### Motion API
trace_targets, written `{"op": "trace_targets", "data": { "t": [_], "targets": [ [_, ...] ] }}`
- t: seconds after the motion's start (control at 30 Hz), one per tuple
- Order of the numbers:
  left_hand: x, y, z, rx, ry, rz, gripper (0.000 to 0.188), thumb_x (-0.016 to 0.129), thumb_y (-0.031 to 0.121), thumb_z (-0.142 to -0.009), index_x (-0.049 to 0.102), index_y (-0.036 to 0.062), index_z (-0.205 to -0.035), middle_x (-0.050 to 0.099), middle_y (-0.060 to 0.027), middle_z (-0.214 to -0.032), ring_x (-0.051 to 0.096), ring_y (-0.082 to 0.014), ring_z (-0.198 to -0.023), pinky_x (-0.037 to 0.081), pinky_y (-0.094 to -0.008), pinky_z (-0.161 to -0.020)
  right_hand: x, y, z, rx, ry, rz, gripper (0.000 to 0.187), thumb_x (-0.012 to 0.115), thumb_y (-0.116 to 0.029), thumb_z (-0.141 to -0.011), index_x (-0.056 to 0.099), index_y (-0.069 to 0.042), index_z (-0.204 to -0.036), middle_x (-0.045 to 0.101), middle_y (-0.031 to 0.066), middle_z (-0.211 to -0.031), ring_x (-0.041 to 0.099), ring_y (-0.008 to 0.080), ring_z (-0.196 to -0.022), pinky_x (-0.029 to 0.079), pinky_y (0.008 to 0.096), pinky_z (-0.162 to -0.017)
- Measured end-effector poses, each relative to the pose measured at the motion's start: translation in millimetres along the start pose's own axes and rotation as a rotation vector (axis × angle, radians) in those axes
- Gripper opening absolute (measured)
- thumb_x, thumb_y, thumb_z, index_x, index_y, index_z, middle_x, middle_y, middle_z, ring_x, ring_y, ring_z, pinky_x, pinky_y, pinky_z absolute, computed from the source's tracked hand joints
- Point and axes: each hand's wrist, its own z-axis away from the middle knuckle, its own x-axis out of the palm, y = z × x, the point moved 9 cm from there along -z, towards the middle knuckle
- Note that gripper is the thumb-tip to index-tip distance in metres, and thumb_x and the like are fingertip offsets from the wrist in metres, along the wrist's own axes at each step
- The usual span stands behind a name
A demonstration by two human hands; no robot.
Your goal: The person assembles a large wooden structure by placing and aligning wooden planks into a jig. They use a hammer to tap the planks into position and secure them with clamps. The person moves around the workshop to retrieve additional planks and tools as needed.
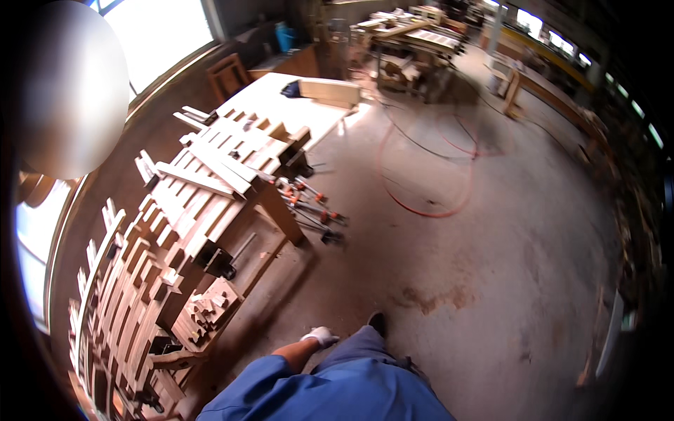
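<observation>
My left hand point(324, 337), in a white glove, hangs low beside my leg, at the end of a bare forearm below a blue sleeve. No object shows in it, and its fingers are too small and blurred to make out. Nearest to it on the left is a long workbench with rows of wooden slats point(210, 165) laid across its top. Short wood pieces point(210, 309) lie on a lower shelf of that bench. My right hand is out of view.
Bar clamps point(312, 207) with orange parts stick out from the bench's side. A red hose point(430, 215) loops over the concrete floor ahead. A white-topped table point(263, 91) carries a wooden board point(326, 91). Another loaded bench point(414, 35) stands farther off. Timber lines the right edge.
</observation>
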Motion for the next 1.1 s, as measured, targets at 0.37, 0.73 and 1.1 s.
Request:
{"op": "trace_targets", "data": {
  "t": [0.37,0.73,1.1],
  "targets": [
    [-199,187,-74,0.121,0.256,0.606,0.052,0.066,0.051,-0.099,0.078,0.0126,-0.132,0.076,-0.0125,-0.136,0.068,-0.0348,-0.130,0.047,-0.0440,-0.118,105,-403,-5,-0.291,-0.052,0.341,0.022,0.066,-0.018,-0.105,0.072,0.003,-0.101,0.071,0.0183,-0.073,0.069,0.0290,-0.057,0.056,0.0430,-0.052],
    [15,14,19,-0.630,0.151,0.498,0.052,0.054,0.047,-0.105,0.078,0.0070,-0.127,0.072,-0.0237,-0.136,0.064,-0.0437,-0.133,0.042,-0.0536,-0.121,184,-592,-88,-0.320,-0.306,1.023,0.027,0.064,-0.019,-0.105,0.076,0.001,-0.092,0.073,0.0155,-0.072,0.068,0.0269,-0.054,0.056,0.0428,-0.054],
    [120,118,20,-0.744,0.167,0.942,0.055,0.041,0.051,-0.111,0.074,0.0186,-0.140,0.065,-0.0084,-0.153,0.059,-0.0318,-0.144,0.045,-0.0454,-0.121,679,-666,270,-1.016,-1.029,1.057,0.018,0.074,-0.017,-0.102,0.074,0.000,-0.106,0.074,0.0048,-0.089,0.069,0.0111,-0.071,0.055,0.0267,-0.062]
  ]
}}
